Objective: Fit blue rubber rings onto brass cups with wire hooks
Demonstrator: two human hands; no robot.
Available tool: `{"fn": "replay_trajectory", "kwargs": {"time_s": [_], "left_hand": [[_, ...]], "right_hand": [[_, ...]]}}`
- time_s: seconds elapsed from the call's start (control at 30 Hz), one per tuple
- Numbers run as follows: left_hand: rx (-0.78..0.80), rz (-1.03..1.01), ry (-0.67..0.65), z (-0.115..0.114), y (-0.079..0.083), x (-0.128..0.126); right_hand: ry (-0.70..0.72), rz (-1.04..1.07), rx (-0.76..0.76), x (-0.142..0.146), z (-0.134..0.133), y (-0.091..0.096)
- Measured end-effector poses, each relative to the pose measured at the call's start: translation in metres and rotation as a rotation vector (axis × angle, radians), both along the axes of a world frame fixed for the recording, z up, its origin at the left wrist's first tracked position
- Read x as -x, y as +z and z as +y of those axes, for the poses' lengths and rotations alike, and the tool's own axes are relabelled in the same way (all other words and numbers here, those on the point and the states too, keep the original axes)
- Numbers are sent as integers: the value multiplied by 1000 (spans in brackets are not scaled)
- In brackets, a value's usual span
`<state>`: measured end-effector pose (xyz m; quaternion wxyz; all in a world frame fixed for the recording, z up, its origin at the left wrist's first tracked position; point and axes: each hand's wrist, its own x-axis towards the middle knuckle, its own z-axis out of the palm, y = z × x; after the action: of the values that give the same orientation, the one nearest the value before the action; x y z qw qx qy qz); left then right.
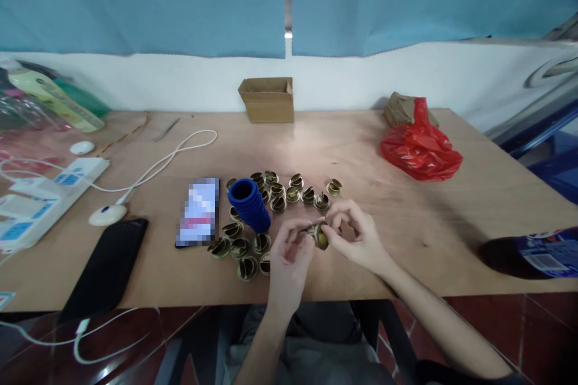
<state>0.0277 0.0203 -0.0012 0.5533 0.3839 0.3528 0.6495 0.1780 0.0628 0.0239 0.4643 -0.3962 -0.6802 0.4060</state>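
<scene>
Over the table's front part, my left hand and my right hand pinch one round, brass-coloured metal fitting between them. My left fingers grip its left side, while the right thumb and fingers close on its right side. Several similar brass fittings lie on the table just beyond and left of my hands, many showing a slot or raised flap on top. Among them leans a hollow blue ribbed cylinder, close to my left hand. Parts of the held fitting are covered by my fingers.
Left of the fittings lie a phone with a lit screen, a black phone and a white power strip with cables. A cardboard box stands behind; a red plastic bag and dark bottle are at right.
</scene>
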Motion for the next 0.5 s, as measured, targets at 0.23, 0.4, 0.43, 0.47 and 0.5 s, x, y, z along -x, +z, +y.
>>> {"fn": "replay_trajectory", "kwargs": {"time_s": [0.23,0.4,0.43,0.47,0.5], "left_hand": [[-96,231,27,-4,11,4],[63,257,55,-15,7,6],[119,195,51,-17,5,7],[170,122,37,-19,3,8],[211,53,18,-21,1,9]], "right_hand": [[318,72,456,-12,10,9],[463,4,435,-28,19,33],[400,5,390,-27,21,38],[315,-8,334,-25,24,43],[232,-39,264,-20,27,49]]}}
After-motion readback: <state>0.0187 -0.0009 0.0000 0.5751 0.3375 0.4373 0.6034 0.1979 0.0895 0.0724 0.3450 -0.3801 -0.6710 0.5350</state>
